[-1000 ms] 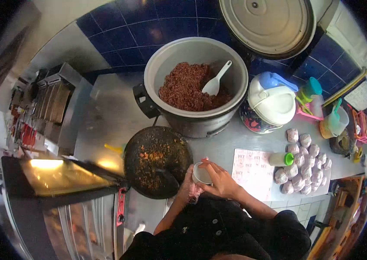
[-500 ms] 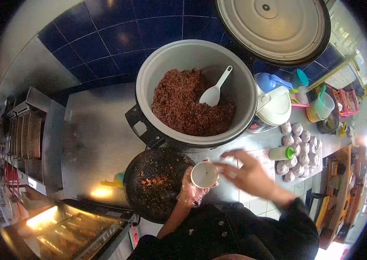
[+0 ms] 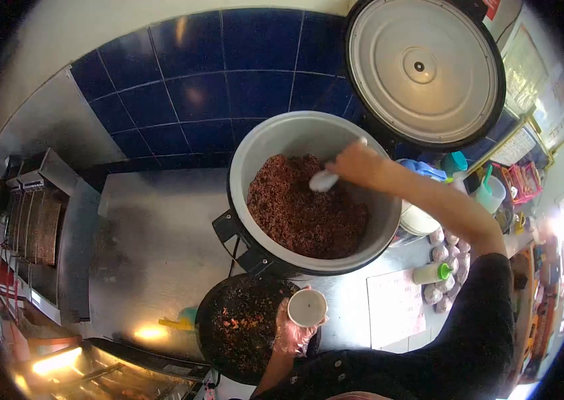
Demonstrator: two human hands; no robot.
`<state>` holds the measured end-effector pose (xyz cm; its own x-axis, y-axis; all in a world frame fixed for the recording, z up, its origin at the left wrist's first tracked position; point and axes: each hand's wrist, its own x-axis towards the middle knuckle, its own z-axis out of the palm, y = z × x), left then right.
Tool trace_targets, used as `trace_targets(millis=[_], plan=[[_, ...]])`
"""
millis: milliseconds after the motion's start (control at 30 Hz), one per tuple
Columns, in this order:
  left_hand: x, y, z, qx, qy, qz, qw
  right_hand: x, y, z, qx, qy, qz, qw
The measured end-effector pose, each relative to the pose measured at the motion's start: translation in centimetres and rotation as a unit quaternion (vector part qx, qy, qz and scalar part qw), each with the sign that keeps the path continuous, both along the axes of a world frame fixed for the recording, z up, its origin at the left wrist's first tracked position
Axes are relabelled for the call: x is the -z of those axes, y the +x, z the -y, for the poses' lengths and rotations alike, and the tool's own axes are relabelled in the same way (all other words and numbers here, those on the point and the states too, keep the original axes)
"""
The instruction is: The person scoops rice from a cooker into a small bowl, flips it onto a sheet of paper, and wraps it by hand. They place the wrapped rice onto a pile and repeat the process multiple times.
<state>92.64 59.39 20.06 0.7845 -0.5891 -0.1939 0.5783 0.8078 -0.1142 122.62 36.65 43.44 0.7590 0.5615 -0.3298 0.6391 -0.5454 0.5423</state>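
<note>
My left hand (image 3: 290, 337), in a clear plastic glove, holds a small white cup (image 3: 307, 315) with its opening facing up. The cup is over the edge of a dark wok (image 3: 210, 350) that has orange and dark food bits in it. My right hand (image 3: 357, 163) is bare and reaches into a large rice cooker (image 3: 265, 141). Its fingers are closed around the handle of a white rice paddle (image 3: 323, 181). The paddle's blade rests on a heap of reddish-brown rice (image 3: 295, 223), and most of the handle is hidden by the hand.
The cooker's round lid (image 3: 395, 80) stands raised at the back right. Several wrapped balls (image 3: 433, 293), a green-capped bottle (image 3: 431, 273) and a printed sheet (image 3: 395, 310) lie to the right. A lit glass-topped case (image 3: 109, 377) is at lower left, on the near side of the steel counter (image 3: 155, 247).
My right hand has moved from beside the cup up into the cooker and taken hold of the rice paddle. The view has tilted upward. My left hand still holds the cup.
</note>
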Motion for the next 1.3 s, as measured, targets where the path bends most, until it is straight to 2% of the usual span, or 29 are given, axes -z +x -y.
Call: trace_targets(millis=[67,167,267,400,500,633,700,800,900,1000,1067,1167,1200,1300], plan=[[-0.1,-0.3,-0.1,0.0,-0.024,-0.015,1.0,-0.6,1.8,-0.7,-0.046,0.021,0.058,0.997],[-0.1,-0.2,0.4,-0.002,-0.023,-0.035,0.999,3.8,5.8,-1.3,-0.118,0.007,0.097,0.988],[-0.4,-0.2,0.1,-0.004,0.039,-0.041,0.998,6.4,8.2,-2.8,-0.073,-0.019,0.02,0.997],[-0.5,0.0,-0.2,-0.03,-0.007,-0.048,0.998,6.7,8.3,-2.3,-0.067,-0.006,-0.066,0.996],[0.1,0.0,-0.3,-0.037,-0.04,-0.091,0.994,6.4,7.8,-3.3,-0.034,-0.034,-0.073,0.996],[-1.6,0.1,-0.4,-0.038,0.051,-0.052,0.997,4.9,6.5,-3.1,-0.056,0.009,-0.176,0.983],[-1.6,0.1,-0.9,-0.061,-0.003,-0.04,0.997,5.1,5.6,-2.1,-0.072,0.05,-0.186,0.979],[-1.8,0.1,-1.8,-0.077,-0.071,-0.044,0.994,5.4,4.5,-1.6,-0.073,0.019,-0.211,0.975],[-1.5,0.0,-2.6,-0.096,-0.02,-0.012,0.995,5.0,2.6,-1.9,-0.093,0.09,-0.238,0.962],[-2.2,-0.1,-3.8,-0.124,0.045,0.023,0.991,3.6,1.1,-3.3,-0.014,0.069,-0.281,0.957],[-3.7,0.1,-4.5,-0.156,0.128,0.053,0.978,3.6,0.6,-3.4,0.0,0.109,-0.305,0.946],[-6.1,0.1,-5.1,-0.226,0.172,0.016,0.959,4.1,-0.1,-3.1,0.005,0.173,-0.342,0.924],[-6.5,0.3,-5.8,-0.238,0.195,0.045,0.95,4.2,-0.7,-3.0,0.005,0.196,-0.355,0.914],[-8.8,0.3,-6.9,-0.286,0.219,0.011,0.933,4.4,-1.3,-3.9,0.041,0.177,-0.392,0.902]])
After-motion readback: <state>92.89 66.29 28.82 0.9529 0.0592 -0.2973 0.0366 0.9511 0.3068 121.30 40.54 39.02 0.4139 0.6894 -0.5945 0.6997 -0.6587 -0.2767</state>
